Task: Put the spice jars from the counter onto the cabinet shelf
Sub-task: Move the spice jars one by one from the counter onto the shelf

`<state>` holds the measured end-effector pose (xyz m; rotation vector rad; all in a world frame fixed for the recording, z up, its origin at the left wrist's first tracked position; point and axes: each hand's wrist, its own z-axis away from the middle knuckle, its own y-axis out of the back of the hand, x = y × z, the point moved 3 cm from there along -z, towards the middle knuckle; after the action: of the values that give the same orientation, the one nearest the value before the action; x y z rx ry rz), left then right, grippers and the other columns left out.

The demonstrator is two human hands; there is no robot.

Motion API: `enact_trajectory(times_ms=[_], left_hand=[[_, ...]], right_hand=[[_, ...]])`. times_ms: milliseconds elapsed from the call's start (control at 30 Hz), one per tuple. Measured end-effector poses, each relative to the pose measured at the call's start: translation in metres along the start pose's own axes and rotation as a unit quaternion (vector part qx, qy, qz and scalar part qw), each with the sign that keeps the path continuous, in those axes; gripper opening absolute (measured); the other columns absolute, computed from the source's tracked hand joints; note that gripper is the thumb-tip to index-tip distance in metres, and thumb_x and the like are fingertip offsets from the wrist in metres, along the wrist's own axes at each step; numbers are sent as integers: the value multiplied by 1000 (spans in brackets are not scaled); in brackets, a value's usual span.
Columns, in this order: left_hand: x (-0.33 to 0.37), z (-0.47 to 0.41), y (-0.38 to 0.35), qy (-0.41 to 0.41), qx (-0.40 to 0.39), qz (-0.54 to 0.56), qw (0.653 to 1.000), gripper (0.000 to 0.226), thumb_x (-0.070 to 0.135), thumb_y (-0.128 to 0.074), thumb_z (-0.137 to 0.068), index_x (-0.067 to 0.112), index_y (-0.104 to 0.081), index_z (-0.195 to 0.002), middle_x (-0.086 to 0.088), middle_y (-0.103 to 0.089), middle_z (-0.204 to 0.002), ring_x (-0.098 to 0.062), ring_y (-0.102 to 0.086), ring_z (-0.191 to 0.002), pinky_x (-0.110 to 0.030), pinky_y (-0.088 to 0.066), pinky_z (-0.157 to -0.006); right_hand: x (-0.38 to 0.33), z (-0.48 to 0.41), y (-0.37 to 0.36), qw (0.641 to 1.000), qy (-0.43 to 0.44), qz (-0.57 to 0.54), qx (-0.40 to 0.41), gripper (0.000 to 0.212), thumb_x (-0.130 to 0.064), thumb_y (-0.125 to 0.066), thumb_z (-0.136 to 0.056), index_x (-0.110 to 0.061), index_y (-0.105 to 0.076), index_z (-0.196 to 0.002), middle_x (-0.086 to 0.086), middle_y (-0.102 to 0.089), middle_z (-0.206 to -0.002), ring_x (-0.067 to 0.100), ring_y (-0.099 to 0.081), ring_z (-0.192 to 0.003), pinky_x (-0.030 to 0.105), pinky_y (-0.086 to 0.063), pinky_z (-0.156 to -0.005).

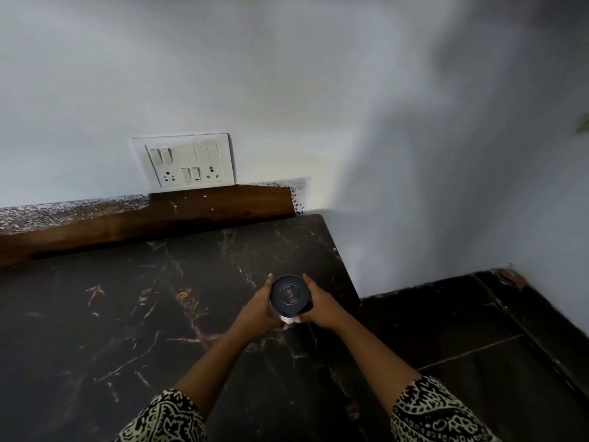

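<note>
**FIRST:** At the dark marbled counter [127,314], below the wall's switch plate [188,162], your left hand [259,314] wraps one side of a spice jar [290,296], fingers curled along its wall.

**SECOND:** Your right hand [320,309] closes on the opposite side. The dark-lidded jar is clasped upright between both palms, near the counter's right edge. Whether its base touches the stone, the view from above does not settle.

**FIRST:** No cabinet shelf shows here, so the carry is probably the step in hand. Hold the lid level and grip low on the body, not on the cap, which might turn.

**SECOND:** The tiled floor [478,330] drops away just right of that edge. Bring the jar in toward your body before you turn. Free one hand only if a cabinet door needs opening, and make sure the other has a full wrap first.
</note>
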<state>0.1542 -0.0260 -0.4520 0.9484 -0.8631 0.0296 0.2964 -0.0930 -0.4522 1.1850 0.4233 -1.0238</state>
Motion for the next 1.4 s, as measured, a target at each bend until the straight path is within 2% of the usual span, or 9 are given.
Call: enact_trajectory(times_ms=[167, 333, 467, 533, 667, 867, 1033, 1200, 1400], left_hand=[[1, 0, 5, 2, 53, 10, 999, 99, 22, -82, -67, 15, -24, -147, -7, -51, -139, -22, -52, -123, -30, -41, -102], [15, 7, 34, -36, 81, 71, 994, 94, 25, -87, -58, 22, -38, -138, 2, -56, -132, -13, -55, -116, -28, -46, -98], [51, 20, 73, -97, 136, 93, 982, 91, 32, -87, -58, 27, -41, -137, 6, -57, -127, -9, -55, -106, -28, -49, -93], [74, 30, 95, -136, 169, 109, 970, 89, 34, -87, -59, 29, -44, -136, 12, -58, -119, -6, -55, -100, -18, -48, -86], [118, 49, 135, -204, 221, 161, 940, 80, 32, -86, -60, 32, -48, -131, 20, -59, -113, 1, -58, -100, -13, -48, -81], [177, 75, 183, -279, 260, 233, 895, 73, 37, -84, -61, 33, -53, -127, 18, -62, -118, 5, -58, -103, -18, -53, -79], [213, 89, 212, -310, 284, 269, 867, 72, 50, -78, -55, 33, -58, -121, 19, -65, -113, 2, -61, -102, -4, -46, -70], [237, 95, 231, -324, 276, 323, 845, 62, 57, -71, -56, 37, -60, -114, 13, -68, -110, -14, -64, -106, -36, -56, -82], [267, 105, 245, -312, 309, 255, 862, 69, 65, -65, -69, 37, -48, -130, 15, -55, -123, -7, -57, -108, -17, -50, -73]], right_hand=[[-4, -2, 2, 1000, 5, 5, 8, 104, -18, -80, -69, -17, -14, -150, 12, -38, -149, 29, -38, -136, 38, -31, -114], [-29, 13, 34, 999, 44, -2, 13, 97, -19, -81, -68, -20, -25, -147, 7, -42, -146, 24, -41, -134, 32, -34, -108], [-67, 35, 75, 993, 100, -24, 52, 92, -24, -84, -65, -23, -35, -143, 1, -49, -140, 17, -47, -128, 28, -37, -103], [-88, 47, 97, 987, 135, -40, 81, 88, -26, -85, -63, -23, -41, -139, -1, -54, -135, 15, -52, -121, 30, -44, -101], [-132, 79, 137, 966, 208, -76, 131, 73, -21, -82, -67, -27, -48, -132, -13, -58, -120, 4, -58, -101, 22, -52, -84], [-182, 117, 182, 930, 289, -90, 206, 68, -30, -78, -71, -30, -49, -132, -12, -59, -123, 3, -56, -109, 20, -50, -83], [-213, 139, 207, 911, 336, -108, 213, 71, -42, -73, -65, -38, -46, -131, -26, -55, -122, -6, -52, -113, 20, -47, -88], [-237, 147, 214, 900, 381, -152, 146, 85, -30, -79, -65, -54, -33, -132, -26, -48, -133, -6, -49, -121, 18, -48, -91], [-254, 144, 222, 869, 398, -196, 218, 86, -31, -81, -63, -58, -30, -126, -11, -48, -139, 12, -50, -124, 29, -49, -95]])
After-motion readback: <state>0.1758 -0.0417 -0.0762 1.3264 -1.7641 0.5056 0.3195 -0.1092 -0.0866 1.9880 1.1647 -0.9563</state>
